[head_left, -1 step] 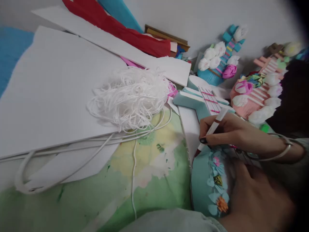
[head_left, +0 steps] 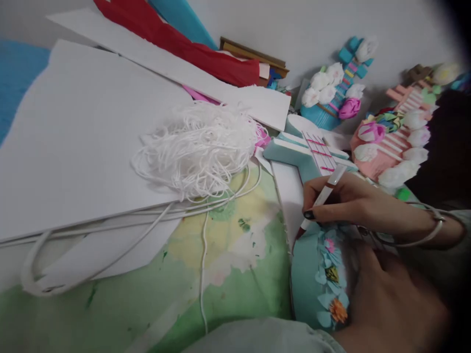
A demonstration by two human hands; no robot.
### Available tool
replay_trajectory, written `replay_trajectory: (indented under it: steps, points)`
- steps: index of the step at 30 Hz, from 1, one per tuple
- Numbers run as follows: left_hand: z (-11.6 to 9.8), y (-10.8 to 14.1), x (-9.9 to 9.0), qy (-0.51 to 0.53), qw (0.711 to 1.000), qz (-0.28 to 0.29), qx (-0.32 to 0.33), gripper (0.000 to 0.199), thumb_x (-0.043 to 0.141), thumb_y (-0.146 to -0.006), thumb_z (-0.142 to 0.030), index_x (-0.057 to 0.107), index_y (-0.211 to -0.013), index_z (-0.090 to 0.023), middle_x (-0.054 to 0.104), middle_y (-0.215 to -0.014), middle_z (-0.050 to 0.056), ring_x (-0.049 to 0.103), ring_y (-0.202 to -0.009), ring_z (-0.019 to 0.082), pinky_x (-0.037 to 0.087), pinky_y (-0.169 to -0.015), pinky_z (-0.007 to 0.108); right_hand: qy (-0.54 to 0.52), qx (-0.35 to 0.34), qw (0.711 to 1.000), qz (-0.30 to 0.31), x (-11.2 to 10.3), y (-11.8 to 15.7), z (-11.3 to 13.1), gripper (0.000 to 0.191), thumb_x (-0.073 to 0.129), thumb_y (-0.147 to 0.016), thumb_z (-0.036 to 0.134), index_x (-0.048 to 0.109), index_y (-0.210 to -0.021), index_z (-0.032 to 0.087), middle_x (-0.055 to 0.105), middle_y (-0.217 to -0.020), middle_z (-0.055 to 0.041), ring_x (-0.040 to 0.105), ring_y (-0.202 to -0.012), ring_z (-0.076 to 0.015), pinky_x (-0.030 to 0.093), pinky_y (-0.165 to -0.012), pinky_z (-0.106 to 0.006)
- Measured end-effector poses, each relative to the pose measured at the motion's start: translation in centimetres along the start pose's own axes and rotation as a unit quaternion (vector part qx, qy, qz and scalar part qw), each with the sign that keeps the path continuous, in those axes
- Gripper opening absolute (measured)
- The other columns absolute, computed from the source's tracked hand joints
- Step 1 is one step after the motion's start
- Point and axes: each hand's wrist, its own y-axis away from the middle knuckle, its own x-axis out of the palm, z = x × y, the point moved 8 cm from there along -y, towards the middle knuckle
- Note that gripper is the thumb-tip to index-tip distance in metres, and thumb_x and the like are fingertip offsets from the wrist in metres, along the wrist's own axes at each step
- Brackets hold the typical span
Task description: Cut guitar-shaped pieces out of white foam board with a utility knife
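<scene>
My right hand is closed round a white marker with a dark red tip, which points down-left at the upper edge of a teal guitar-shaped craft. Paper leaves and small flowers, including an orange flower, run down the craft's body. Its neck carries white strings crossed by pink strips. Over the right side of the body lies my left hand, blurred, with its fingertips hard to make out.
A tangled heap of white cord lies on a large white board. Loose cord trails over the green-and-yellow cloth. Blue and pink flower-covered guitar crafts stand by the wall, near a red cloth.
</scene>
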Motion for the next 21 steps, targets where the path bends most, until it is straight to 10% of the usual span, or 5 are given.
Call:
replay_trajectory:
  steps: [21]
  points:
    - [0.2, 0.2, 0.5, 0.014, 1.000, -0.004, -0.004, 0.020, 0.049, -0.078, -0.020, 0.068, -0.078, -0.015, 0.051, -0.065, 0.008, 0.050, -0.080, 0.031, 0.033, -0.079, 0.059, 0.122, 0.033, 0.990, -0.070, -2.8, -0.4, -1.0, 0.013, 0.062, -0.071, 0.025, 0.063, -0.064, 0.014, 0.050, -0.050, 0.0032, 0.037, -0.048, -0.0085, 0.024, -0.044, -0.023]
